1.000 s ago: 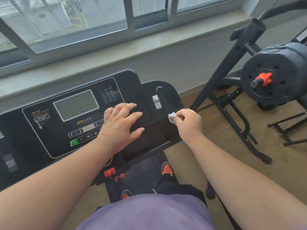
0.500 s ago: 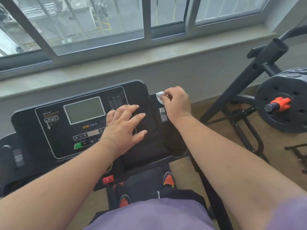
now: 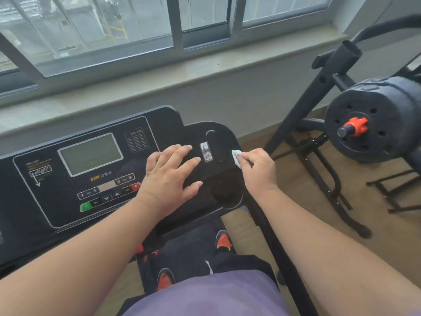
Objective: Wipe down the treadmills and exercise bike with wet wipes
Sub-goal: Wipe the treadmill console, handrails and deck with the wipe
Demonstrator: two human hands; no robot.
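On the glossy black plastic treadmill console (image 3: 173, 124), the left hand (image 3: 169, 176) lies palm-down just right of its grey rectangular screen (image 3: 90, 153), fingers straight and spread. The right hand (image 3: 258, 168), fingers curled, pinches a small crumpled white wet wipe (image 3: 236, 157) against the console's rounded right edge, forearm reaching in from the lower right.

Purple shirt (image 3: 205, 295), bare forearms, black-and-red shoes (image 3: 223, 240).

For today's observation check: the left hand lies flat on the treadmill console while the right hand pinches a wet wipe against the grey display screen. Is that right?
Not quite. In the head view the right hand pinches the wet wipe at the console's right edge, far from the display screen. The left hand does lie flat.
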